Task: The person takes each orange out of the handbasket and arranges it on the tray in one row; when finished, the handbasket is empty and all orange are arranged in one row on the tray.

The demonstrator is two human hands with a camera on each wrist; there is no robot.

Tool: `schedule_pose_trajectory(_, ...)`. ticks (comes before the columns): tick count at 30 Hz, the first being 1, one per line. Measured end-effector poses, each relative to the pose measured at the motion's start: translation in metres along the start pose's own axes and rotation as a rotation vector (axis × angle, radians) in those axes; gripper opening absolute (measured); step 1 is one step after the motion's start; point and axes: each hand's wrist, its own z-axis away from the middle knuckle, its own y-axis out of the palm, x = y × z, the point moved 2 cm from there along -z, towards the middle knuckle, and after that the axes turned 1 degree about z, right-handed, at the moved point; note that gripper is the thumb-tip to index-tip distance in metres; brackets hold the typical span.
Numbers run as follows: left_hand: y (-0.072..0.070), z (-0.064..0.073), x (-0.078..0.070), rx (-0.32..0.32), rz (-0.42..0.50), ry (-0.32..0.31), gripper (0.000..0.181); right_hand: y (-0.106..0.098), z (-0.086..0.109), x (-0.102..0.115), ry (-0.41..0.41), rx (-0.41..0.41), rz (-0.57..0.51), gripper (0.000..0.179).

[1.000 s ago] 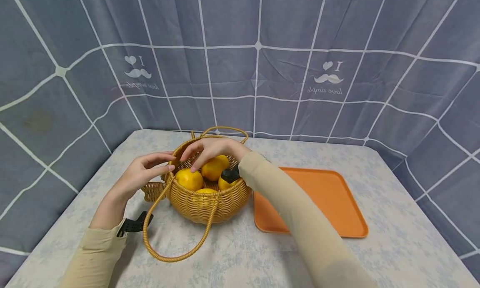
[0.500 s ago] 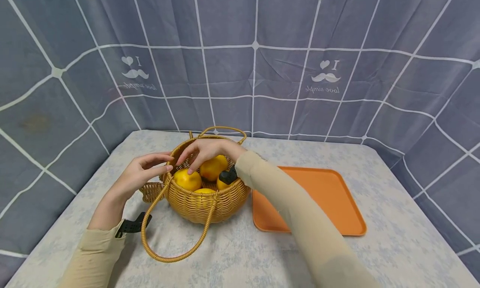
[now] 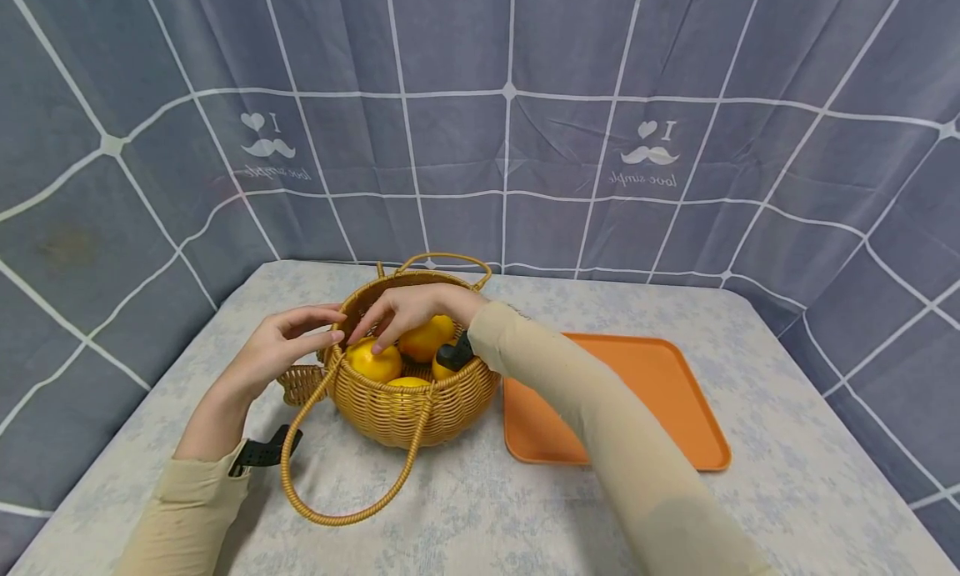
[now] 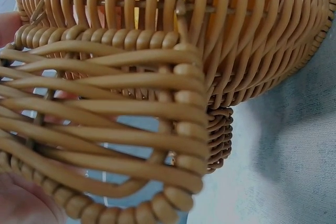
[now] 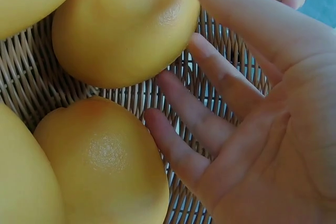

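A woven wicker basket [image 3: 405,413] stands on the table with several smooth yellow fruits inside. My left hand [image 3: 270,347] touches its left rim, the fingers and thumb extended; the left wrist view shows the basket's woven tail piece [image 4: 105,108] covering much of that hand. Reaching down into the basket, my right hand [image 3: 408,309] is at the leftmost yellow fruit [image 3: 373,361]. In the right wrist view the thumb tip meets the edge of a fruit [image 5: 126,30], while the spread fingers lie along its side. Another fruit [image 5: 105,161] sits close to the little finger.
An orange tray [image 3: 660,393] lies right of the basket, partly beneath the right sleeve. One basket handle [image 3: 352,519] hangs forward onto the table; the other handle [image 3: 450,256] stands at the back. A blue-grey checked curtain [image 3: 465,142] surrounds the table.
My right hand has moved slightly lower into the basket, its fingers reaching further down beside the leftmost fruit. The left hand stays at the rim. The whole view has shifted slightly.
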Motion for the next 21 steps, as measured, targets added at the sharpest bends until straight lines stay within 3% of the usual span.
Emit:
schedule_pose_trajectory(8, 0.0007, 0.0001, -0.0009, -0.003, 0.001, 0.004, 0.042, 0.0022, -0.0008, -0.0009, 0.068, 0.004, 0.054, 0.033)
schedule_pose_trajectory(21, 0.0005, 0.0, 0.0006, -0.002, -0.012, 0.014, 0.038, 0.0059, -0.0068, 0.0052, 0.01, -0.073, 0.146, 0.009)
